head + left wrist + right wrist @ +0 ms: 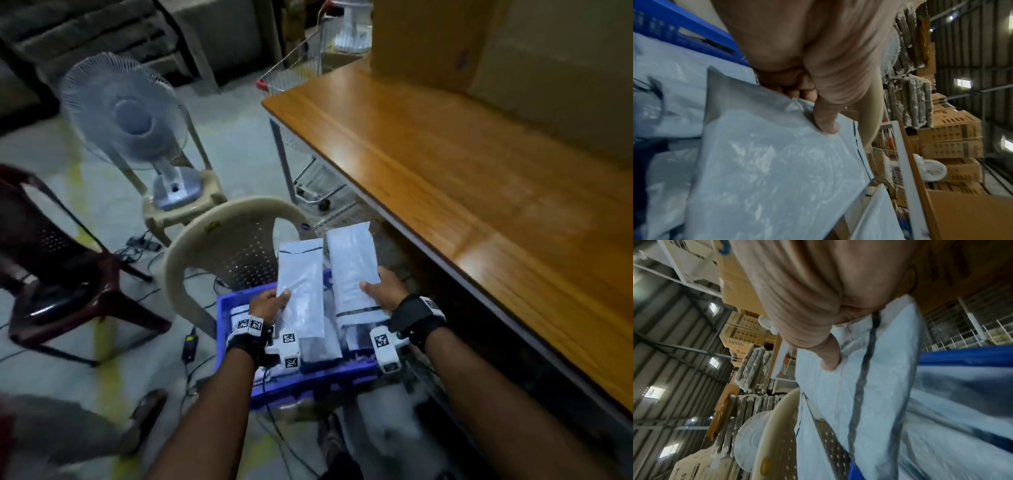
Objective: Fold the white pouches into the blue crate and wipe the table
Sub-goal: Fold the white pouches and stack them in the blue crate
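Note:
Each hand holds one long white pouch above the blue crate (236, 301). My left hand (269, 305) pinches the left pouch (301, 281) at its edge, thumb (826, 125) on top and fingers curled beneath; this pouch (766, 162) fills the left wrist view. My right hand (383, 291) grips the right pouch (352, 267), which has a dark stripe near its lower end, with the thumb (830, 360) pressed on it (869, 386). More white pouches (322, 346) lie inside the crate (962, 353). The crate sits on a beige plastic chair (233, 240).
A long wooden table (462, 192) runs along my right, with a large cardboard box (428, 37) at its far end. A pedestal fan (126, 113) stands on another beige chair, a maroon chair (58, 260) is at left, and cables lie across the floor (191, 342).

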`<control>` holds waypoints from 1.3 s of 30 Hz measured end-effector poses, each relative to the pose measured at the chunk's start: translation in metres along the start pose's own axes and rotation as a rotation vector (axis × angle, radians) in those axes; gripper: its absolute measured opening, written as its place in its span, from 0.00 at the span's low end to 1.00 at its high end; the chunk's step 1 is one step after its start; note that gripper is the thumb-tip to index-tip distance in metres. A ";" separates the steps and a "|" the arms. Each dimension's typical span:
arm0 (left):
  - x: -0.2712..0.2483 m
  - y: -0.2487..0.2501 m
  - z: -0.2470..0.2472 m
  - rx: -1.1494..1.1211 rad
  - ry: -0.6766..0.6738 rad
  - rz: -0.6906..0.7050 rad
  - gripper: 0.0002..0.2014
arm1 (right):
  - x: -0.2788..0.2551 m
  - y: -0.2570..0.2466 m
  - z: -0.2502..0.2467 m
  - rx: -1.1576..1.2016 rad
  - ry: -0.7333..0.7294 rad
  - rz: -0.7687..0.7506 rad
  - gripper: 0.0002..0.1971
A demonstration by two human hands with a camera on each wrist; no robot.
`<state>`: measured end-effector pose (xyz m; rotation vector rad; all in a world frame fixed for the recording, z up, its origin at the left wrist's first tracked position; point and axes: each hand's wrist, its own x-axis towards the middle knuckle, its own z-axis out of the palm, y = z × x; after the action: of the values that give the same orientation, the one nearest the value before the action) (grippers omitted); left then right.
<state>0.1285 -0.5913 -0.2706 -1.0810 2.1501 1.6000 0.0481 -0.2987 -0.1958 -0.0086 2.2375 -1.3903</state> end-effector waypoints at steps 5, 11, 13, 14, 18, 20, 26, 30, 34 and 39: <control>-0.003 -0.035 -0.036 0.140 0.048 -0.095 0.23 | 0.039 0.033 0.075 -0.113 -0.130 0.007 0.16; 0.024 -0.075 -0.048 0.393 0.083 -0.176 0.20 | 0.075 0.081 0.139 -0.225 -0.183 0.232 0.20; 0.042 -0.093 -0.044 0.385 0.080 -0.199 0.20 | 0.082 0.095 0.153 -0.271 -0.167 0.316 0.26; 0.048 -0.099 -0.040 0.353 0.076 -0.199 0.20 | 0.085 0.101 0.157 -0.290 -0.165 0.350 0.29; 0.066 -0.114 -0.023 0.424 -0.019 -0.276 0.18 | 0.098 0.126 0.172 -0.367 -0.139 0.447 0.33; 0.075 -0.121 -0.015 0.376 -0.045 -0.292 0.21 | 0.101 0.132 0.177 -0.380 -0.133 0.438 0.34; 0.087 -0.132 -0.010 0.312 0.047 -0.271 0.26 | 0.099 0.129 0.181 -0.344 0.009 0.326 0.32; 0.080 -0.122 -0.012 0.190 0.245 -0.087 0.34 | 0.088 0.119 0.179 -0.398 0.096 0.205 0.37; 0.083 -0.112 0.004 0.581 -0.043 0.115 0.43 | 0.093 0.111 0.190 -0.755 -0.177 -0.018 0.45; 0.099 -0.109 0.024 0.890 -0.259 0.103 0.52 | 0.118 0.120 0.208 -1.038 -0.422 -0.005 0.49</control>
<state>0.1288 -0.6236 -0.4162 -0.4493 2.3408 0.5909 0.0618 -0.4471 -0.4183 -0.5895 2.2988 -0.0718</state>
